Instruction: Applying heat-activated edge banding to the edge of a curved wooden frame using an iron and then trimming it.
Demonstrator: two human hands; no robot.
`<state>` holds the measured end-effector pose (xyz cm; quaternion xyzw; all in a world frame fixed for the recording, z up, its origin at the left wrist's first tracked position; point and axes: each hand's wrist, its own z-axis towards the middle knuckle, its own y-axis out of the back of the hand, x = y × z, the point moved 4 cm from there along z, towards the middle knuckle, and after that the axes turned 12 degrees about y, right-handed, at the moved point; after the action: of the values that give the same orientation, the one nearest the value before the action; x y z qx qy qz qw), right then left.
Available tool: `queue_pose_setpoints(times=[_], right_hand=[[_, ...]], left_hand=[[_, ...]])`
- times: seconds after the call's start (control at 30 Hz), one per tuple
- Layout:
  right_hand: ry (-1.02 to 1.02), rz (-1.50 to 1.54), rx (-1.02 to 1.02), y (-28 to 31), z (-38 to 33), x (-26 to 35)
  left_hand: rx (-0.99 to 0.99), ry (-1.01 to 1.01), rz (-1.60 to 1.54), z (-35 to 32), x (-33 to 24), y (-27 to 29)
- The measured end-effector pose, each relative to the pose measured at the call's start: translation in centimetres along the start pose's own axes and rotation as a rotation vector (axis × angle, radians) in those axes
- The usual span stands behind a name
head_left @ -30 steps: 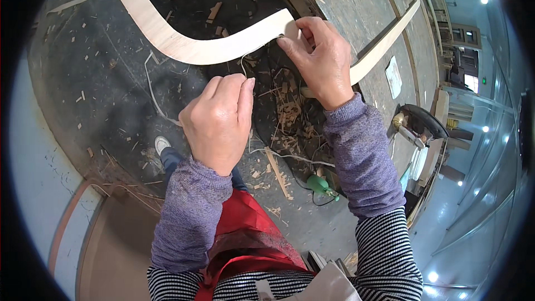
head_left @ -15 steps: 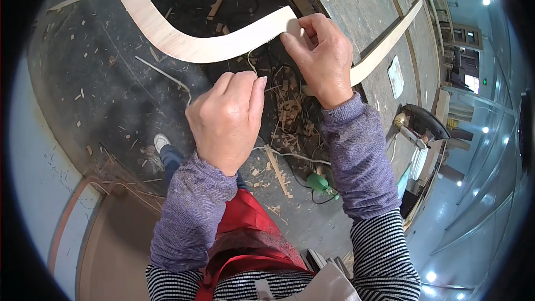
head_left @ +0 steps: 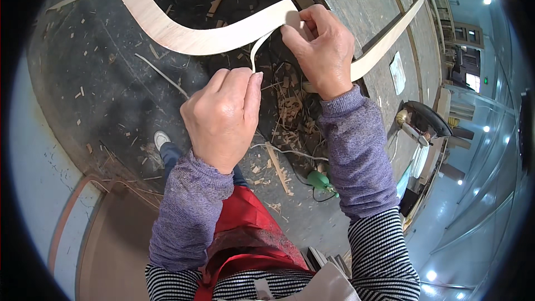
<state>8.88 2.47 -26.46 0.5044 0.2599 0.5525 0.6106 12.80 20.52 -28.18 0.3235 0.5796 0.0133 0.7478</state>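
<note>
**Left hand (head_left: 223, 114) holds a thin pale strip (head_left: 254, 56) that runs up to a bent wooden slat (head_left: 189, 42)**

The dark grey floor (head_left: 301, 228) fills most of the left and centre of the frame, while a worn table (head_left: 362, 0) takes up the upper right. The bent wooden slat comes in at the top left edge, drops, turns through a smooth, rounded bend and rises to a squared end at upper centre. Its broad face is pale cream with faint pinkish grain towards the left, flat and clean-edged. A second bent slat (head_left: 384, 47), similar in colour, slants down the right side of the frame and passes behind the right wrist.

Below, a red apron (head_left: 245, 217) lies between two dusty purple sleeves (head_left: 192, 212). The right hand (head_left: 326, 44), at upper centre, has thumb and fingers pinched on the squared end of the slat. The left hand, at mid-frame, is closed on the lower end of the strip, which is narrow and curves up towards the slat's lower edge, near the right thumb.

A green object (head_left: 317, 180) lies on the floor below centre; a light shoe (head_left: 161, 139) shows left of centre. Smallest are the wood scraps (head_left: 290, 108), heaped between the hands and scattered around.
</note>
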Motion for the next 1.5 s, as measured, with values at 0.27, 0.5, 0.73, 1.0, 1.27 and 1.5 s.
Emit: queue_pose_setpoints(times=[0.27, 0.5, 0.73, 1.0, 1.27, 1.5], right_hand=[[0.012, 0.019, 0.078, 0.8, 0.3, -0.1], [0.097, 0.011, 0.087, 1.2, 0.9, 0.2], [0.094, -0.019, 0.135, 1.0, 1.5, 0.4], [0.141, -0.025, 0.098, 0.5, 1.2, 0.1], [0.186, -0.095, -0.077, 3.9, -0.2, 0.9], [-0.599, 1.111, -0.224, 1.1, -10.6, 5.1]], left_hand=[[-0.03, -0.007, 0.019, 0.1, 0.3, 0.3], [-0.038, 0.005, 0.029, 0.3, 0.4, 0.8], [-0.027, -0.038, 0.05, 0.2, 0.3, 0.7], [-0.026, -0.11, 0.136, -0.2, 0.9, 0.2], [0.065, -0.058, 0.214, -0.1, 0.3, 1.0], [0.305, -0.038, 0.143, 0.2, -1.1, 2.3]])
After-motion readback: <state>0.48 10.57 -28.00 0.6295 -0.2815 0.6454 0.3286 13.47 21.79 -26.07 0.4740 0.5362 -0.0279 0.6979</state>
